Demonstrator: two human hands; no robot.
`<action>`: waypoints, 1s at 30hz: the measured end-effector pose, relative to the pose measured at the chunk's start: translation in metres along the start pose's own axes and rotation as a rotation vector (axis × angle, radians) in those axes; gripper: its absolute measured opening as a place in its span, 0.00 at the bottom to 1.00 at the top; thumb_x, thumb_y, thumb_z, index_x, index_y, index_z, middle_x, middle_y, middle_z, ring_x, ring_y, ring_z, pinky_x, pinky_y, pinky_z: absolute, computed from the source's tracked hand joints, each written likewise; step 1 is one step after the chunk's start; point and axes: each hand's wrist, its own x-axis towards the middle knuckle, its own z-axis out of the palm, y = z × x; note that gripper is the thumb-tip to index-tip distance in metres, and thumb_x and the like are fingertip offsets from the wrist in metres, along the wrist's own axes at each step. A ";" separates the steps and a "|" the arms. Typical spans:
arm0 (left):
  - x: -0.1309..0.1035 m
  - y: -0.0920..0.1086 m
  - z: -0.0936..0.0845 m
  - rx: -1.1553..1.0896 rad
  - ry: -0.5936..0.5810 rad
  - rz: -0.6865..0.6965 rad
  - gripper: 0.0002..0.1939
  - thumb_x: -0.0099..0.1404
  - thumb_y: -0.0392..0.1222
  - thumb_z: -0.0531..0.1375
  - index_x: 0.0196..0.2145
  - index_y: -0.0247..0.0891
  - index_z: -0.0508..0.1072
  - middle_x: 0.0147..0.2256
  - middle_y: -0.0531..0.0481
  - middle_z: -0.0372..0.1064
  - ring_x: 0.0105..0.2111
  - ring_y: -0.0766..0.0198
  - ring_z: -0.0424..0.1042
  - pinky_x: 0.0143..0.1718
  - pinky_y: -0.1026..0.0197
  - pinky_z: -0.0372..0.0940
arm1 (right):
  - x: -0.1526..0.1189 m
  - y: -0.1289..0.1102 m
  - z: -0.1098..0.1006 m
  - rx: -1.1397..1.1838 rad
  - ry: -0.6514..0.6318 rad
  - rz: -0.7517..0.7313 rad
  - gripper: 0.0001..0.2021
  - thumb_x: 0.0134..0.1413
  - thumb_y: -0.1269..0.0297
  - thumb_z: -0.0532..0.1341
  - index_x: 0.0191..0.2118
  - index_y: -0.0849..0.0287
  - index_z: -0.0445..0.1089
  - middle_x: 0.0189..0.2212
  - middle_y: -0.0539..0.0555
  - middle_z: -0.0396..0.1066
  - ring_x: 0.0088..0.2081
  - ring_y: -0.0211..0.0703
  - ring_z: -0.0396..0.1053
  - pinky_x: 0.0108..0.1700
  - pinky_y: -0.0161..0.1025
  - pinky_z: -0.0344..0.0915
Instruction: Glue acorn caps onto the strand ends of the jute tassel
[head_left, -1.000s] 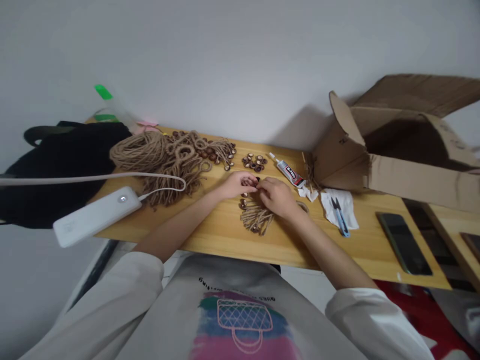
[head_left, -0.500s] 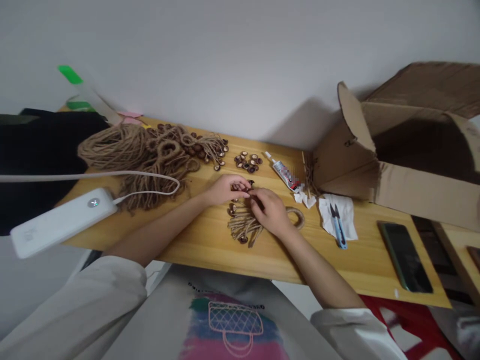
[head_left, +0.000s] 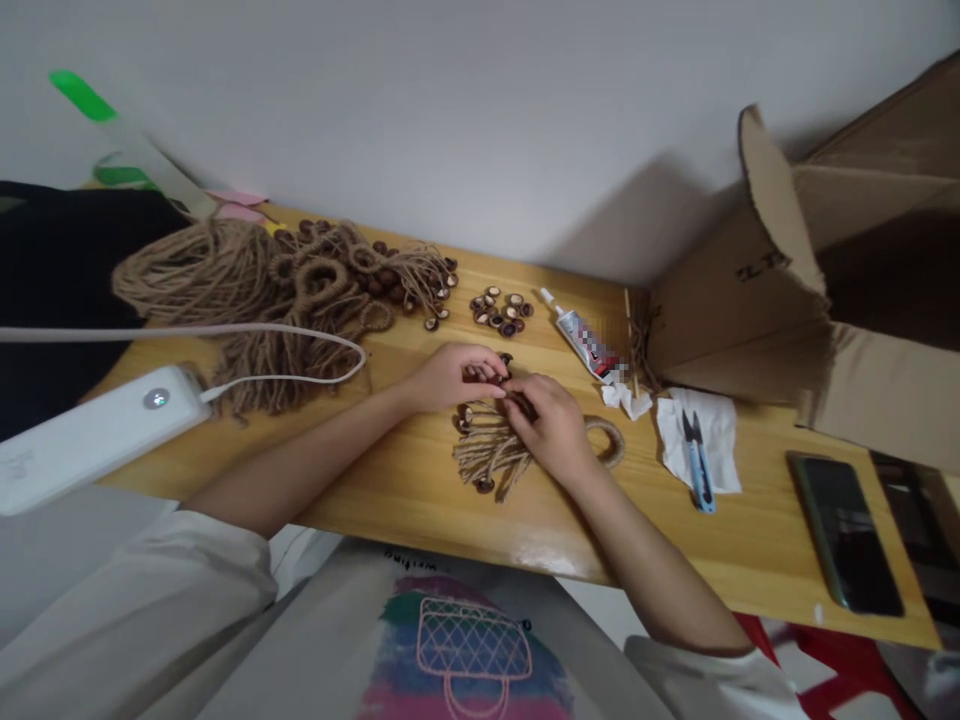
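My left hand (head_left: 459, 377) and my right hand (head_left: 553, 422) meet over the table with fingertips pinched together. Whatever small piece lies between them is mostly hidden by the fingers. Beneath my right hand lies a jute tassel: its cord strands (head_left: 480, 450) fan out to the left, and its wrapped ring (head_left: 611, 440) shows on the right. A brown cap like an acorn cup (head_left: 485, 487) sits at a lower strand end, with others (head_left: 464, 415) at the left ends. One more dark cap (head_left: 506, 359) is just beyond my fingertips.
Loose brown caps (head_left: 504, 312) lie near the wall beside a glue tube (head_left: 589, 345). Right of them are blue thread snips (head_left: 699, 465) on tissue (head_left: 720, 430), a phone (head_left: 847, 535) and a cardboard box (head_left: 739, 300). Jute cord (head_left: 199, 270) and a white power bank (head_left: 105, 435) occupy the left.
The view has shifted slightly closer, so objects at both sides sit farther outward. Both hands keep nearly the same pinched pose over the tassel.
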 end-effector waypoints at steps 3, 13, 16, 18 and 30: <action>0.000 0.002 0.000 -0.005 -0.012 0.001 0.09 0.51 0.36 0.65 0.32 0.33 0.74 0.29 0.50 0.74 0.29 0.67 0.72 0.33 0.66 0.68 | 0.000 0.000 0.000 0.011 0.022 0.001 0.05 0.56 0.70 0.57 0.37 0.58 0.69 0.33 0.55 0.72 0.36 0.45 0.69 0.38 0.39 0.64; -0.001 0.003 -0.001 -0.008 -0.049 -0.004 0.13 0.50 0.41 0.67 0.32 0.32 0.74 0.29 0.49 0.74 0.29 0.68 0.71 0.34 0.66 0.68 | 0.000 0.000 0.002 0.044 0.100 -0.069 0.04 0.55 0.71 0.57 0.34 0.58 0.69 0.30 0.54 0.71 0.34 0.43 0.68 0.36 0.37 0.64; -0.001 0.002 -0.001 0.012 -0.058 0.004 0.13 0.50 0.42 0.67 0.32 0.32 0.74 0.29 0.50 0.73 0.29 0.68 0.71 0.34 0.67 0.67 | 0.000 0.001 0.002 0.041 0.099 -0.072 0.04 0.55 0.72 0.57 0.34 0.58 0.68 0.31 0.54 0.71 0.34 0.43 0.68 0.37 0.38 0.64; -0.001 0.002 -0.001 0.021 -0.058 0.014 0.13 0.50 0.42 0.67 0.32 0.32 0.74 0.28 0.50 0.73 0.29 0.69 0.71 0.33 0.67 0.67 | 0.000 0.000 0.002 0.038 0.091 -0.075 0.04 0.55 0.72 0.57 0.34 0.58 0.68 0.31 0.54 0.71 0.34 0.43 0.68 0.36 0.38 0.64; -0.002 -0.003 -0.002 0.006 -0.069 0.024 0.17 0.49 0.41 0.68 0.36 0.32 0.74 0.28 0.50 0.73 0.29 0.68 0.71 0.34 0.65 0.68 | -0.001 0.001 0.000 0.032 0.094 -0.090 0.03 0.56 0.72 0.58 0.35 0.59 0.68 0.31 0.54 0.71 0.34 0.44 0.69 0.37 0.38 0.65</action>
